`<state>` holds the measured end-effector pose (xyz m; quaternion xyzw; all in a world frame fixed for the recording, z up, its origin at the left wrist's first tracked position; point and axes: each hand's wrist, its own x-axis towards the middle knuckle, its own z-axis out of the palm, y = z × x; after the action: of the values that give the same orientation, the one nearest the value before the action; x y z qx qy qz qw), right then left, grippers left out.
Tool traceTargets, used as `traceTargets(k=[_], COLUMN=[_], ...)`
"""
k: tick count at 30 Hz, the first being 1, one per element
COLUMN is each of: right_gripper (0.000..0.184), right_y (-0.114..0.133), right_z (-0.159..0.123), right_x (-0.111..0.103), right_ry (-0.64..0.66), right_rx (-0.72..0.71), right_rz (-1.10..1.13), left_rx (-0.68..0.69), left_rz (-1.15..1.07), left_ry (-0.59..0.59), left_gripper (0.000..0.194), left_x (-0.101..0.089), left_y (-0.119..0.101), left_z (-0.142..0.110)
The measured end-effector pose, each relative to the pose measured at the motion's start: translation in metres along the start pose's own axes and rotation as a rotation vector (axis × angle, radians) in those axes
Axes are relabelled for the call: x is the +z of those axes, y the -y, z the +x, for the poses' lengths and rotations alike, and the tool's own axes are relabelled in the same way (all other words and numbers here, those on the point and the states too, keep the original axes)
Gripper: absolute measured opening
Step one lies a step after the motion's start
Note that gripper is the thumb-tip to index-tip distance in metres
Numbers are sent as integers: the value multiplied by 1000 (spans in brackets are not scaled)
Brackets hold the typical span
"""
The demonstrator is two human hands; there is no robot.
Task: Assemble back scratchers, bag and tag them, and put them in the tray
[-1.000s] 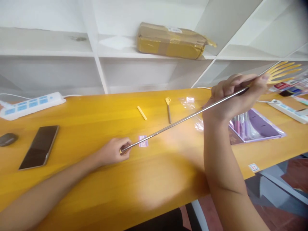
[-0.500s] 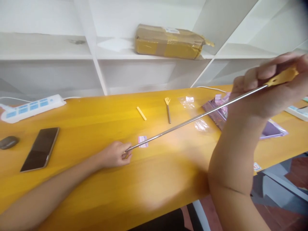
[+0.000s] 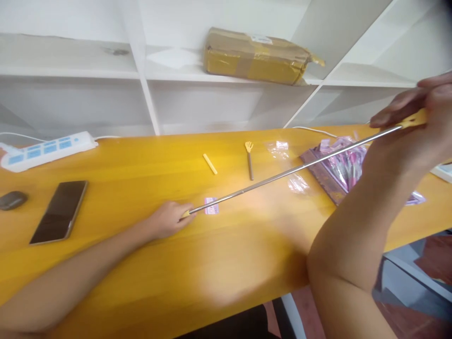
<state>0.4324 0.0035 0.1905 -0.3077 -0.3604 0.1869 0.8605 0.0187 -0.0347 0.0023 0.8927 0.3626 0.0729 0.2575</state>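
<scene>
A telescopic back scratcher (image 3: 303, 166) stretches slantwise above the table, its thin metal rod drawn out long. My left hand (image 3: 170, 219) is closed around its yellow handle end, low over the table. Higher up at the right, my right hand (image 3: 406, 141) grips the yellow head end, partly hidden by the fingers. Beyond the rod lies a second, short back scratcher (image 3: 250, 161) with a yellow claw. Left of it is a small yellow stick (image 3: 210, 164). A small pink-and-white card (image 3: 212, 206) lies just past my left hand.
Clear plastic wrappers (image 3: 297, 182) and a purple package (image 3: 319, 175) lie on the right of the wooden table (image 3: 148, 278). A phone (image 3: 60, 212), a dark mouse-like object (image 3: 12, 200) and a power strip (image 3: 49, 150) sit left. A taped parcel (image 3: 257, 56) rests on the shelf behind.
My right hand has moved right, uncovering more of the purple package. The yellow handle end now shows at my left hand. The view has shifted slightly.
</scene>
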Motion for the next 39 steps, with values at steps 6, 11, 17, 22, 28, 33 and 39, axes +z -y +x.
traceTargets(k=[6, 11, 17, 22, 28, 33, 39], right_gripper=[16, 28, 27, 24, 20, 20, 11], right_y=[-60, -75, -59, -79, -101, -91, -90], right_z=[-55, -84, -82, -141, -244, -259, -269], right_x=[30, 55, 50, 57, 60, 52, 48], right_ry=[510, 429, 389, 600, 939, 1127, 1204], right_rx=[-196, -199, -245, -125, -41, -293, -778], right_rz=[-301, -287, -285, -267, -180, -219, -208], left_rx=[-76, -59, -32, -88, -20, 139, 171], left_rz=[-112, -168, -176, -187, -200, -168, -179], left_ry=[-41, -57, -68, -108, -134, -129, -63], left_gripper=[37, 40, 37, 41, 41, 27, 17], left_x=[0, -3, -1, 0, 8, 8, -1], left_y=[1, 1, 1, -4, -2, 5, 11], left_z=[0, -3, -2, 3, 1, -1, 4])
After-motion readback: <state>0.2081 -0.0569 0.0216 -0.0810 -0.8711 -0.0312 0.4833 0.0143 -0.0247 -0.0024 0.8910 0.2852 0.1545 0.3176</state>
